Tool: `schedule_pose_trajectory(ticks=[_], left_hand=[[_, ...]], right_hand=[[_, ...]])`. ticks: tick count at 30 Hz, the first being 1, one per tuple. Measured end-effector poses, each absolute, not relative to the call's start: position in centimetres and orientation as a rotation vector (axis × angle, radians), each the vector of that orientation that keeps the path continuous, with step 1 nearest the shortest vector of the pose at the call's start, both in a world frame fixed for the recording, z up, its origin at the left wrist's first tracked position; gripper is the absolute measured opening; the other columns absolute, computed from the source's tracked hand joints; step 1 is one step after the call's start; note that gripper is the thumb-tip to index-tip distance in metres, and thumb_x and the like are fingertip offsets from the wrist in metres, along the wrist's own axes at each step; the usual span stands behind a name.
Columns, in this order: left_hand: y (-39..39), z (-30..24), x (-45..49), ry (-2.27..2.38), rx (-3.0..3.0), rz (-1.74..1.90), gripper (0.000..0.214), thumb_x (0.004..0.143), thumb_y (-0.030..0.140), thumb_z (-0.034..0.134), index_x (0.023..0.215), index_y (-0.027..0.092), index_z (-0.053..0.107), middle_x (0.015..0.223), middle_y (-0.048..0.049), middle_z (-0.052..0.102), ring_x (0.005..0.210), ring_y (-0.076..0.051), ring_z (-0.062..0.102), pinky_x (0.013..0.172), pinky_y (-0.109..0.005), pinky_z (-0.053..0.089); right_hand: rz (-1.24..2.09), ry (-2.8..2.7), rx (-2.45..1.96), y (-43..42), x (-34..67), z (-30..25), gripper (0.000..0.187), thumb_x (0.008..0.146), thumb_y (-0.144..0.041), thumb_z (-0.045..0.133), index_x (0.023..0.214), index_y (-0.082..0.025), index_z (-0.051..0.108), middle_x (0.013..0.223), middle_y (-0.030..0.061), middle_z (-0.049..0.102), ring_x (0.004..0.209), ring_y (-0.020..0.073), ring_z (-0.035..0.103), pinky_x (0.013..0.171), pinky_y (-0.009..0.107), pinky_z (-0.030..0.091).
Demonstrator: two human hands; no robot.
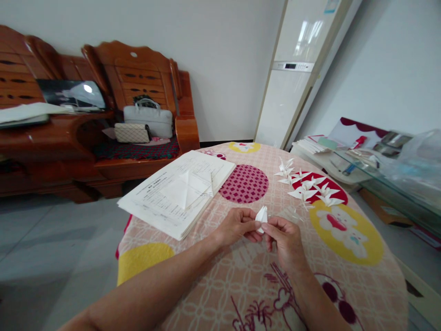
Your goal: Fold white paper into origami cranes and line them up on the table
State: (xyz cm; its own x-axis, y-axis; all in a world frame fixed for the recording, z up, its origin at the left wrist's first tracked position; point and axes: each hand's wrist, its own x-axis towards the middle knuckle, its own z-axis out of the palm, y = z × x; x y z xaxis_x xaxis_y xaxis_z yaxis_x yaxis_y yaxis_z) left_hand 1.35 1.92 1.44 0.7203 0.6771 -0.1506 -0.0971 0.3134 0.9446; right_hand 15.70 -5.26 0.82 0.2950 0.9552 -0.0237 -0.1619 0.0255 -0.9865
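Observation:
A small piece of folded white paper (262,216) is held up between my two hands over the table. My left hand (241,225) pinches its left side between thumb and fingers. From the right, my right hand (280,231) grips its lower edge, thumb against the paper. Beyond my right hand, several white paper cranes (306,187) stand grouped on the tablecloth's red circle. To the left lies a stack of printed sheets (155,197), with folded white paper (189,187) on top.
A patterned cloth (213,276) covers the round table. At right, a glass shelf (375,177) carries a plastic bag (420,156) and metal bowls (392,142). Behind stand a wooden sofa (138,64) with a grey bag (151,119) and a tall white cabinet unit (289,92).

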Motion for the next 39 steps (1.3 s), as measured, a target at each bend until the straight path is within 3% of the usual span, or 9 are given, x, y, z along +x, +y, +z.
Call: schedule_pose_trajectory(ticks=[6, 11, 20, 25, 31, 36, 39], left_hand=[[2.0, 1.4, 1.4, 0.674, 1.271, 0.608, 0.046, 0.07, 0.057, 0.07, 0.072, 0.013, 0.054, 0.057, -0.0035, 0.065, 0.046, -0.014, 0.062, 0.044, -0.021, 0.048], [1.9, 1.4, 1.3, 0.685, 1.406, 0.69, 0.039, 0.079, 0.052, 0.062, 0.068, 0.015, 0.052, 0.05, -0.0004, 0.06, 0.039, -0.01, 0.055, 0.036, -0.017, 0.036], [1.6, 1.4, 1.5, 0.589, 1.333, 0.652, 0.04, 0.08, 0.053, 0.062, 0.071, 0.015, 0.051, 0.051, 0.0007, 0.059, 0.037, -0.009, 0.051, 0.035, -0.017, 0.035], [1.9, 1.3, 1.0, 0.558, 1.443, 0.523, 0.043, 0.087, 0.056, 0.052, 0.075, 0.014, 0.053, 0.052, 0.0017, 0.056, 0.038, -0.007, 0.05, 0.038, -0.017, 0.036], [1.8, 1.2, 1.0, 0.632, 1.538, 0.637, 0.046, 0.088, 0.055, 0.05, 0.068, 0.013, 0.054, 0.047, 0.0048, 0.047, 0.035, -0.005, 0.038, 0.036, -0.017, 0.028], [1.0, 1.2, 1.5, 0.557, 1.48, 0.656, 0.046, 0.087, 0.058, 0.05, 0.073, 0.014, 0.053, 0.047, 0.0064, 0.043, 0.036, -0.005, 0.037, 0.038, -0.018, 0.028], [1.0, 1.5, 1.5, 0.466, 1.433, 0.623, 0.044, 0.086, 0.058, 0.051, 0.078, 0.015, 0.052, 0.051, 0.006, 0.046, 0.039, -0.006, 0.04, 0.039, -0.018, 0.031]], right_hand=[[1.103, -0.91, -1.246, -5.1, 15.5, 0.6, 0.027, 0.071, -0.038, 0.073, 0.062, -0.016, 0.06, 0.045, -0.0031, 0.056, 0.035, 0.0083, 0.045, 0.034, 0.019, 0.034], [1.221, -1.057, -1.217, -5.2, 15.6, 0.6, 0.031, 0.08, -0.043, 0.066, 0.067, -0.016, 0.06, 0.049, -0.001, 0.059, 0.037, 0.0092, 0.047, 0.037, 0.02, 0.037], [1.222, -1.078, -1.172, -5.7, 15.5, 0.4, 0.031, 0.084, -0.04, 0.063, 0.065, -0.015, 0.061, 0.043, -0.0027, 0.054, 0.032, 0.0075, 0.041, 0.033, 0.019, 0.03], [1.266, -0.983, -1.16, -5.5, 15.5, 0.4, 0.032, 0.08, -0.042, 0.066, 0.062, -0.016, 0.057, 0.04, -0.004, 0.051, 0.029, 0.0072, 0.039, 0.03, 0.018, 0.028], [1.348, -0.969, -1.096, -5.4, 15.4, 0.7, 0.033, 0.084, -0.045, 0.061, 0.07, -0.015, 0.06, 0.05, -0.0014, 0.057, 0.036, 0.0102, 0.049, 0.034, 0.02, 0.037], [1.197, -0.978, -1.141, -5.6, 15.6, 0.7, 0.033, 0.083, -0.042, 0.063, 0.064, -0.016, 0.058, 0.04, -0.006, 0.046, 0.031, 0.0053, 0.036, 0.032, 0.018, 0.025], [1.184, -0.963, -1.126, -5.6, 15.7, 0.7, 0.033, 0.083, -0.043, 0.063, 0.065, -0.017, 0.056, 0.041, -0.0065, 0.045, 0.031, 0.0056, 0.036, 0.033, 0.018, 0.025]])
